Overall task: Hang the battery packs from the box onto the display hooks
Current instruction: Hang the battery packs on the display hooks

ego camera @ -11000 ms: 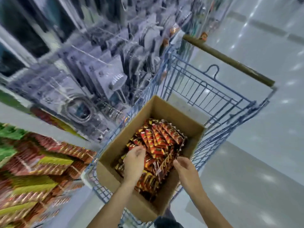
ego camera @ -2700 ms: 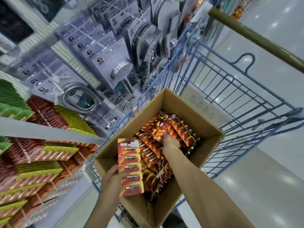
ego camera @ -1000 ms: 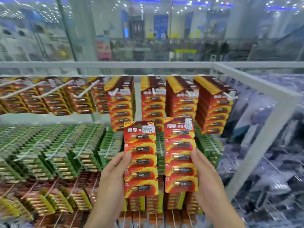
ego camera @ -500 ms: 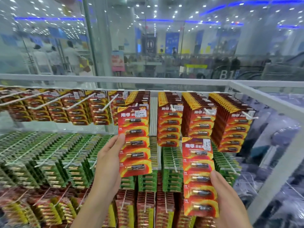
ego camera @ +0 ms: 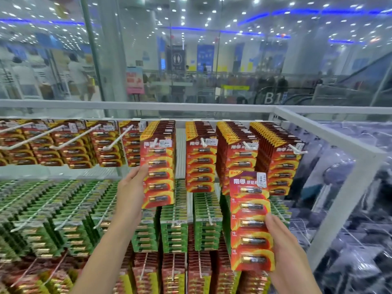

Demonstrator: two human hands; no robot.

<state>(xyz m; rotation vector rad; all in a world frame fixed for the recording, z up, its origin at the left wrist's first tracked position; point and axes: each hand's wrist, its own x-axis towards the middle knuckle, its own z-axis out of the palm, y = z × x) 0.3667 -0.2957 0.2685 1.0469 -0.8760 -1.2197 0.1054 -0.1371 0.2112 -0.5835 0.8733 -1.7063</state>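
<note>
Left hand [ego camera: 131,194] pinches the edge of a red-and-yellow carded strip of batteries [ego camera: 158,172], its top right at the white wire display hook [ego camera: 155,142]! Right hand [ego camera: 284,251], fingers curled, grips a matching second strip [ego camera: 250,221] below-right of that hook. Light, bendy card, I'd say: hold low, steer the punched top

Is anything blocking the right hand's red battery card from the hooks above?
Nothing visible does. The red cardboard battery card in the right hand is held in open air below the white hook, whose tip pokes out free.
</note>
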